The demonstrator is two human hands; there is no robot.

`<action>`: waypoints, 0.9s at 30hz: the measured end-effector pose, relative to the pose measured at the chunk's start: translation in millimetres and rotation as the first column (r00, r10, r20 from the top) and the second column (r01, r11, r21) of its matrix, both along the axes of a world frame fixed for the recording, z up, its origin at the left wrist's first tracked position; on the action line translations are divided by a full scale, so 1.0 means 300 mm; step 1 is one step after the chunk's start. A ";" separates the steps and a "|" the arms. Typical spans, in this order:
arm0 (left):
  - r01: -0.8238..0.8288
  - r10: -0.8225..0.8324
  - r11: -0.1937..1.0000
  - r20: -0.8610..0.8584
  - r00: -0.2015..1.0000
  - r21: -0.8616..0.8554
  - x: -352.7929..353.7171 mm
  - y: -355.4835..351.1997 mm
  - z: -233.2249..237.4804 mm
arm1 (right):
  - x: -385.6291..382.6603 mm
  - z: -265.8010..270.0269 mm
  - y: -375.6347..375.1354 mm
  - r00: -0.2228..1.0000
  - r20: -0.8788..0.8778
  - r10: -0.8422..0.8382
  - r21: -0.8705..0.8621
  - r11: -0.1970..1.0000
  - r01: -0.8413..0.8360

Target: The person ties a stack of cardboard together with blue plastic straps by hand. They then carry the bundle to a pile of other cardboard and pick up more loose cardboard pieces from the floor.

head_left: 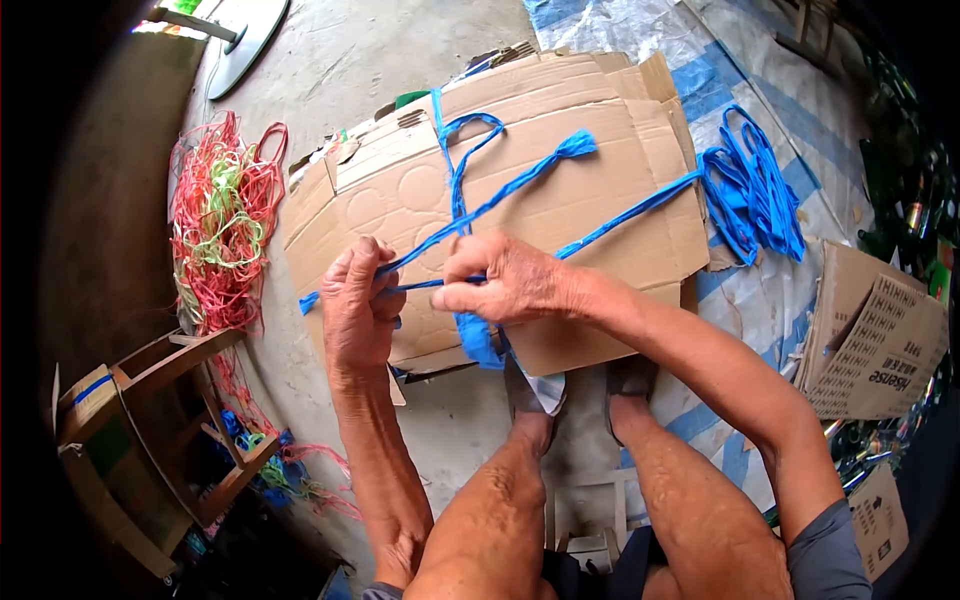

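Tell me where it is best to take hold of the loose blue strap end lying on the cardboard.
Probably pinch the narrow twisted stretch just behind the flared tip of the loose strap end, coming from above: it lies flat on the cardboard, uncovered.

The right hand (500,280) is covering the spot where the blue strap (520,185) is crossing itself. The left hand (358,305) is hiding its run beneath curled fingers (372,262). At the right edge, bottles (905,200) are blurring into darkness; lower left, a wooden frame (170,400) is being cut off.
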State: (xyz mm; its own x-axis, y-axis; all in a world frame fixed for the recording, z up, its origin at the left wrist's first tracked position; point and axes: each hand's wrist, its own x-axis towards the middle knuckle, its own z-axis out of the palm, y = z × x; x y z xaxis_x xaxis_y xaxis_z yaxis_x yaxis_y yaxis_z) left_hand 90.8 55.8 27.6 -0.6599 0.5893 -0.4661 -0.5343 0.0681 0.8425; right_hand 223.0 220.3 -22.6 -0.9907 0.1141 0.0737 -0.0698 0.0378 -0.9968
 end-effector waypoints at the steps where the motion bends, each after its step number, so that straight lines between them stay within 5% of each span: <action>1: -0.028 0.028 0.999 -0.001 1.000 0.032 -0.003 0.011 0.015 | -0.005 0.040 0.020 0.994 0.104 -0.030 -0.091 0.995 0.040; 2: -0.056 0.056 0.996 -0.002 0.998 0.065 -0.006 0.017 0.022 | -0.013 0.063 0.035 0.977 0.208 -0.051 -0.176 0.980 0.088; 3: -0.074 0.070 0.990 0.038 0.997 0.117 -0.012 0.015 0.023 | -0.029 0.047 0.047 0.969 0.232 -0.081 -0.071 0.992 0.100; 6: -0.207 0.197 0.969 0.089 0.976 0.137 -0.027 0.016 0.033 | -0.070 -0.012 0.067 0.929 -0.070 -0.363 0.245 0.897 0.369; 11: -0.424 0.395 0.887 0.176 0.902 0.181 -0.023 0.044 0.078 | -0.176 -0.043 0.177 0.927 -0.024 -0.375 0.720 0.636 0.277; 17: -0.365 0.302 0.806 0.208 0.930 0.465 -0.060 0.012 0.062 | -0.157 -0.057 0.254 0.930 0.064 -0.362 0.843 0.518 0.144; 19: -0.303 0.221 0.770 0.211 0.952 0.561 -0.075 -0.004 0.054 | -0.134 -0.035 0.247 0.951 0.121 -0.283 0.840 0.540 0.054; 22: -0.340 0.282 0.769 0.189 0.940 0.541 -0.081 -0.009 0.058 | -0.095 0.027 0.259 0.900 0.434 -0.041 0.695 0.651 -0.306; 23: -0.344 0.278 0.764 0.203 0.939 0.546 -0.084 -0.013 0.057 | -0.087 0.016 0.277 0.888 0.445 0.116 0.544 0.753 -0.371; 24: -0.333 0.277 0.769 0.185 0.943 0.546 -0.085 -0.013 0.055 | -0.097 0.069 0.293 0.741 0.574 0.347 0.341 0.722 -0.602; 26: -0.312 0.275 0.778 0.151 0.950 0.545 -0.083 -0.014 0.047 | -0.083 0.075 0.291 0.674 0.600 0.432 0.102 0.794 -0.599; 27: -0.280 0.246 0.776 0.138 0.959 0.566 -0.086 -0.012 0.045 | -0.085 0.077 0.302 0.636 0.641 0.429 0.119 0.763 -0.635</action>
